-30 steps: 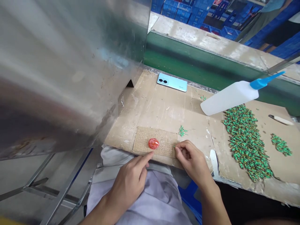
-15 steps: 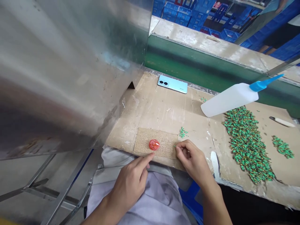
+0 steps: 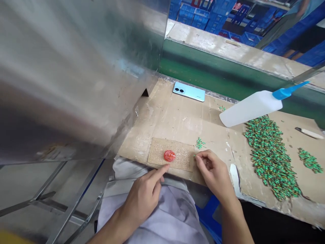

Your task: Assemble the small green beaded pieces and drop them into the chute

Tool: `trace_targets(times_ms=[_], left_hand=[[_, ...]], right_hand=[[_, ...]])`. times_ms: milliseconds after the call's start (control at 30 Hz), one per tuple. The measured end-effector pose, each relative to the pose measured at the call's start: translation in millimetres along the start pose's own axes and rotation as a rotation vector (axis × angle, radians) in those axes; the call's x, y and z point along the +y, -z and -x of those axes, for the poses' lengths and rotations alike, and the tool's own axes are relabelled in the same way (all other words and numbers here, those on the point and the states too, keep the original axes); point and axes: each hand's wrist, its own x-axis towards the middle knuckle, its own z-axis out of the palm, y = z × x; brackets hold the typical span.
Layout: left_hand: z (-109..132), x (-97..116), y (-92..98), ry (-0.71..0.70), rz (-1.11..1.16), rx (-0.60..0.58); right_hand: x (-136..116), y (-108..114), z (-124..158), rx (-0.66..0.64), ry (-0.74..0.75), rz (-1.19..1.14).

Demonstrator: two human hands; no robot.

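A small red round piece (image 3: 169, 155) lies on a brown perforated pad (image 3: 182, 153) at the near edge of the cardboard-covered table (image 3: 177, 118). My left hand (image 3: 143, 198) has its forefinger stretched out, tip touching the pad's near edge just below the red piece, other fingers curled. My right hand (image 3: 215, 173) rests at the pad's right end, fingers pinched on a tiny green bead. A little cluster of green beads (image 3: 200, 143) lies just beyond that hand.
A big heap of green beads (image 3: 271, 157) and a smaller one (image 3: 309, 160) lie to the right. A white squeeze bottle with a blue nozzle (image 3: 254, 106) lies tilted behind them. A light-blue phone (image 3: 189, 91) lies at the back. A large sheet-metal housing (image 3: 76, 74) fills the left.
Both hands hold nearly the same pose; the view has shifted slightly, so everything sits a little further right in the picture.
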Motion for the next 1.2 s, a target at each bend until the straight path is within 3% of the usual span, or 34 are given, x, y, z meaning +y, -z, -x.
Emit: trace_targets(times_ms=[100, 200, 333, 467, 700, 833, 967, 1200], left_hand=[[6.8, 7.4, 5.2, 0.096, 0.304, -0.078], [12.2, 17.3, 12.8, 0.226, 0.821, -0.142], [11.2, 24.6, 22.1, 0.304, 1.194, -0.120], [7.6, 23.7, 26.5, 0.300, 1.187, -0.033], [6.3, 21.9, 25.4, 0.278, 1.079, 0.129], [6.7, 23.3, 24.8, 0.278, 1.180, 0.157], [7.9, 20.2, 22.2, 0.190, 1.230, 0.166], [9.1, 23.1, 21.0, 0.201, 1.163, 0.106]], right_hand=[[-6.3, 1.5, 9.9, 0.086, 0.001, -0.086], [-19.5, -3.4, 23.2, 0.148, 0.021, -0.198], [-45.2, -17.4, 40.5, 0.147, 0.074, -0.421], [-66.5, -27.1, 48.0, 0.083, 0.071, -0.536], [-84.7, -27.5, 42.6, -0.129, -0.129, -0.740], [-91.6, -31.9, 40.8, -0.130, -0.105, -0.759], [-95.1, -36.2, 41.7, -0.160, -0.135, -0.854], [-99.7, -41.6, 40.9, -0.198, -0.212, -0.888]])
